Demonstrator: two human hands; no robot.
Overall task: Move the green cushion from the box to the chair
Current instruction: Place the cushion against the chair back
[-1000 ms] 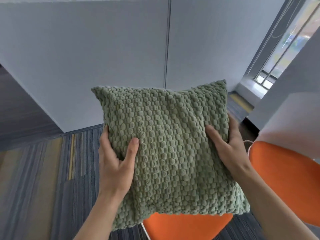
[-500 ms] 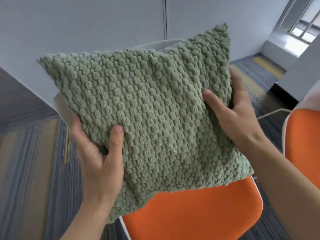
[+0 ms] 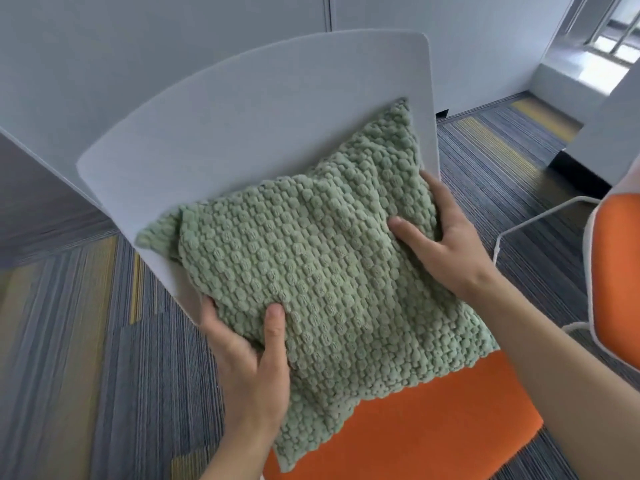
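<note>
The green cushion (image 3: 322,271), knobbly and square, lies tilted against the white backrest of the chair (image 3: 242,109), its lower edge over the orange seat (image 3: 433,431). My left hand (image 3: 256,362) grips its lower left edge, thumb on top. My right hand (image 3: 440,237) holds its right edge, fingers spread on the fabric. The cushion's top left corner is folded against the backrest. The box is out of view.
A second orange chair (image 3: 616,282) with a white frame stands at the right. White partition walls (image 3: 138,46) rise behind the chair. Striped grey and yellow carpet (image 3: 86,341) covers the floor. A window sill (image 3: 595,60) is at the far right.
The view has tilted down and the chair's backrest has come into sight. Both hands have lowered the cushion from mid-air onto the chair, against the backrest.
</note>
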